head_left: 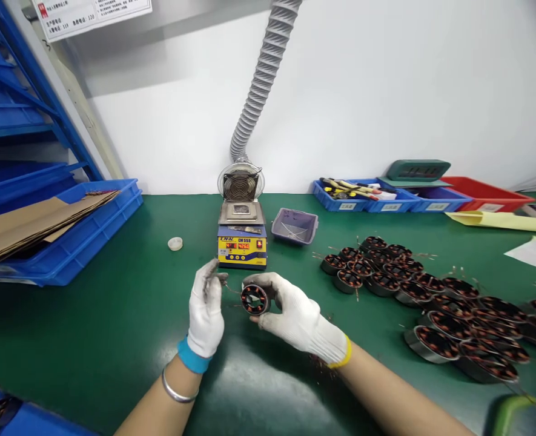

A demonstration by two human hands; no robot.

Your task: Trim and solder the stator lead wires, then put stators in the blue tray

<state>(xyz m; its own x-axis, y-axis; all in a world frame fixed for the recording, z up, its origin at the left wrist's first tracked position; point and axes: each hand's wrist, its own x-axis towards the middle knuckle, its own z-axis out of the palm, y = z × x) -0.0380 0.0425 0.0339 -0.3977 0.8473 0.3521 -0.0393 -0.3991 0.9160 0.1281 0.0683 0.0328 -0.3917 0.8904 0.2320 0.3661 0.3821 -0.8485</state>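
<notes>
My right hand (290, 309), in a white glove with a yellow cuff, is closed around a small motor stator (255, 300), a dark ring with copper windings, held on edge above the table. Thin wire leads stick out of its left side. Close by those leads is my left hand (207, 309), gloved in white with a blue cuff. Its darkened fingers are loosely bent and apart; whether a fingertip touches a wire I cannot make out. Just beyond both hands stands a blue and yellow solder pot (241, 245) with a lit red display.
Many wound stators (399, 272) cover the table's right side. A grey-purple tray (295, 227) with wire bits sits beside the pot, and a white lid (175, 243) lies left. Blue tool bins (347, 206) line the wall. An exhaust hose (268, 66) hangs above. Cardboard fills a blue crate (104, 224).
</notes>
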